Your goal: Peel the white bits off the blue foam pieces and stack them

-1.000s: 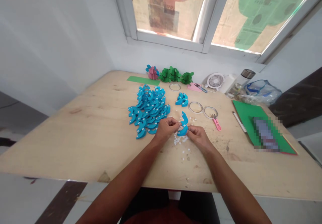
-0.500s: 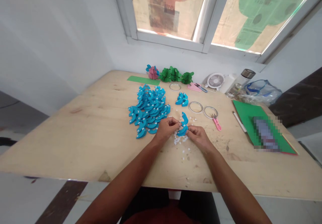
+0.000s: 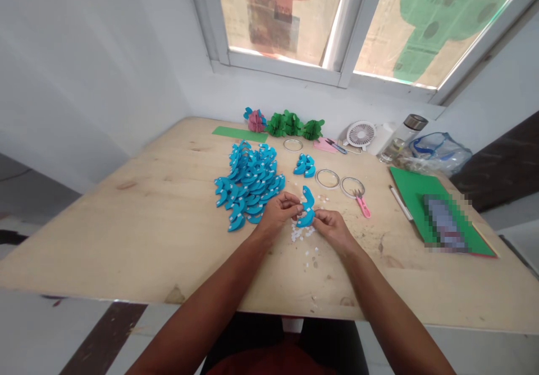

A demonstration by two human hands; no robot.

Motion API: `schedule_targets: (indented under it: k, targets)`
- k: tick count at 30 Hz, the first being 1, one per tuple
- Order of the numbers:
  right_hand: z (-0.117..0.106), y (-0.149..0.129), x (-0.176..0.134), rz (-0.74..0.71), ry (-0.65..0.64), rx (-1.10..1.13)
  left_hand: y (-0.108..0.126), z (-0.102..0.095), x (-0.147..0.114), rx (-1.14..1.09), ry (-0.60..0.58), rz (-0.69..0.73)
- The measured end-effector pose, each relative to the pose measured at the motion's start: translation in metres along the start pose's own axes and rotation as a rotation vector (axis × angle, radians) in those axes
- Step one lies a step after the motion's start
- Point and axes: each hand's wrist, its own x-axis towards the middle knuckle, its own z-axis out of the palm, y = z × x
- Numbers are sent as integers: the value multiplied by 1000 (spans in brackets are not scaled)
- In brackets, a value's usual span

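Between my hands, just over the table, is a blue curved paper piece point(image 3: 306, 218), with small white patches on it. It joins or overlaps a second blue arc point(image 3: 309, 196) at its upper end; I cannot tell which. My right hand point(image 3: 333, 226) pinches the lower arc at its right edge. My left hand point(image 3: 280, 213) is closed, thumb and fingertips together at the left side of the same piece. Small white paper scraps point(image 3: 301, 233) lie scattered beneath. A large pile of similar blue arcs point(image 3: 250, 181) lies left of my left hand.
A small blue cluster point(image 3: 304, 165) and metal rings point(image 3: 327, 179) lie beyond my hands. Pink-handled snips point(image 3: 362, 205) rest to the right. Green paper ornaments point(image 3: 291, 124), a fan point(image 3: 361, 135) and a bottle point(image 3: 402, 137) line the wall. A white pen point(image 3: 401, 203) lies beside green sheets point(image 3: 415, 183).
The lower blue arc has tilted slightly, and its joint with the upper arc sits a little differently. Both hands have hardly moved.
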Motion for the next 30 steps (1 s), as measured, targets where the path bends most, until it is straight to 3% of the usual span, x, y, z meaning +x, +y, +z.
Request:
schedule_targets:
  k: [8, 20, 30]
  targets:
    - [3, -4, -2, 15, -8, 166, -1, -1, 0, -2, 2, 9]
    - [4, -2, -2, 24, -24, 157, 2, 0, -2, -146, -22, -117]
    - [4, -4, -1, -34, -30, 179, 0, -4, 2, -14, 69, 4]
